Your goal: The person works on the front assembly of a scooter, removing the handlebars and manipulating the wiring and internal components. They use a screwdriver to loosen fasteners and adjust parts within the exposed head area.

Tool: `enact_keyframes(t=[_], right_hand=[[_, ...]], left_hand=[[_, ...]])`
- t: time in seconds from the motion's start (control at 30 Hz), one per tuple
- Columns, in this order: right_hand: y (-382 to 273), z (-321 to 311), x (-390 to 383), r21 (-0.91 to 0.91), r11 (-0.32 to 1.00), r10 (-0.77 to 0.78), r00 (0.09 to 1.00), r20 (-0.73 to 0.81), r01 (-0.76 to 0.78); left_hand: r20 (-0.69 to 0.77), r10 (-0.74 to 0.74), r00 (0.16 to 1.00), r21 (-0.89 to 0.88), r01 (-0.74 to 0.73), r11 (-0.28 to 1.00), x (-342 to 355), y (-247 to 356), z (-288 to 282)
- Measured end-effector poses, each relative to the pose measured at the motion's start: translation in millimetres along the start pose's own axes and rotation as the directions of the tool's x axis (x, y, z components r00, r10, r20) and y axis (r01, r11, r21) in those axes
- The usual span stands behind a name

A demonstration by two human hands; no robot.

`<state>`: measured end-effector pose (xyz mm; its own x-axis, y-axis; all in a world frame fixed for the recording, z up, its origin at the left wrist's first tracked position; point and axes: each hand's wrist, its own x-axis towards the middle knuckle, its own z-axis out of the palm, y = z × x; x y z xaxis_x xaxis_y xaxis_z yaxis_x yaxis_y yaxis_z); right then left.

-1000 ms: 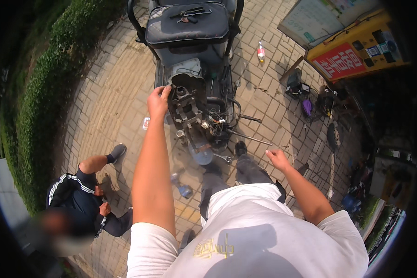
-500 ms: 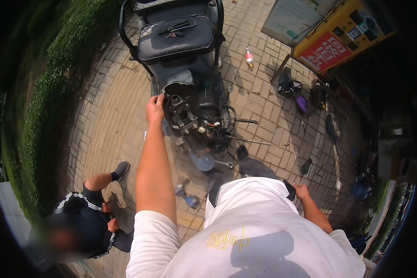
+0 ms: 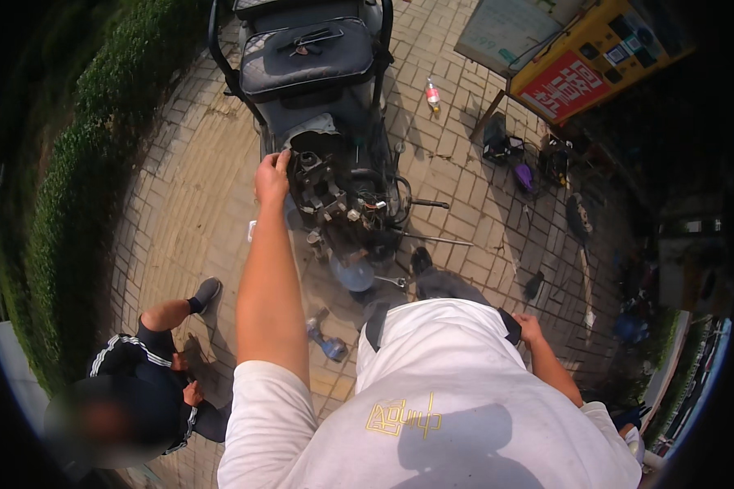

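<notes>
My left hand [image 3: 271,174] pinches the left edge of a dark cover [image 3: 302,140] on the stripped front of a black scooter [image 3: 261,106]. Beside it are bare brackets [image 3: 326,191], loose wiring connectors [image 3: 375,206] and a long metal rod [image 3: 432,239] sticking out rightward. A blue, translucent round object [image 3: 351,273] sits at the lower front, with a wrench [image 3: 390,282] alongside. My right hand [image 3: 527,327] is down by my right hip, fingers curled at the dark waistband; what they hold, if anything, is hidden.
A seated person in dark clothes [image 3: 139,367] is at lower left, near a blue power tool [image 3: 330,342]. Right are a bottle [image 3: 432,95], a yellow signboard [image 3: 587,69], dark parts and a purple item [image 3: 523,175] on the paving [image 3: 179,204]. A hedge [image 3: 73,163] runs along the left.
My right hand has moved from beside the rod down and right to my hip. My left hand stays at the cover's edge. The view has shifted slightly.
</notes>
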<state>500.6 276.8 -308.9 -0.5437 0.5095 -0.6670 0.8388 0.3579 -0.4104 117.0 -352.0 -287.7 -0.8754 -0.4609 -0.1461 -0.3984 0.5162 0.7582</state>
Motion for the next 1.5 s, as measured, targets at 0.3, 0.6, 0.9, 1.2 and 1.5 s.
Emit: enact_keyframes(t=[0.3,0.6,0.9,1.2,1.5], right_hand=[[-16,9,-17,0.057,0.995,-0.081,0.994,0.072,0.077],[-40,19,-7,-0.037,0.999,-0.034,0.993,0.112,0.038],[-235,160,23,-0.169,0.89,-0.315,0.838,0.446,0.424],[-249,362,112,-0.071,0.886,-0.431,0.872,0.233,0.458],[-254,412,150,0.126,0.866,-0.501,0.828,0.253,0.485]], left_hand=[[0.018,-0.013,1.0,0.004,0.013,1.0,5,-2,-1],[-0.006,-0.02,1.0,-0.006,0.02,1.0,0,1,4],[-0.031,0.033,0.999,-0.157,-0.037,0.987,-7,3,2],[0.036,-0.012,0.999,-0.312,0.022,0.95,-17,10,-9],[0.031,-0.084,0.996,-0.154,0.087,0.984,-13,18,-14]])
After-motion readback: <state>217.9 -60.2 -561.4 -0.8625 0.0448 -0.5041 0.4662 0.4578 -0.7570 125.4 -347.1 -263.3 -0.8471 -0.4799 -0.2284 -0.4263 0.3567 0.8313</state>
